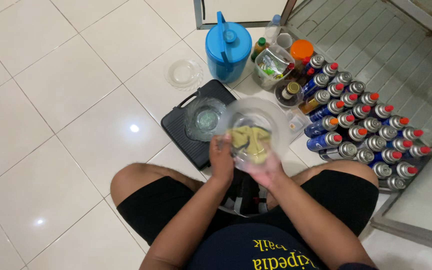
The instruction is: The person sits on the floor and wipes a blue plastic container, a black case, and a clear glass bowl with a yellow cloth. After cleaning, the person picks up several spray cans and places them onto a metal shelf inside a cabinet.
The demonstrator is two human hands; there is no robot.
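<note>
A clear glass bowl (256, 131) is gripped at its left rim by the left hand (221, 159), while the right hand (268, 167), below the bowl, is closed on a yellow cloth (250, 140) pressed inside it.

The left hand (221, 159) grips the rim of a clear glass bowl (256, 131) while the right hand (267, 172) supports it from below, a yellow cloth (248, 140) pressed inside. Behind it, another glass bowl (204, 119) sits on a black case (183, 131), beside rows of gas canisters (361, 132) and a blue jug (228, 50).
</note>
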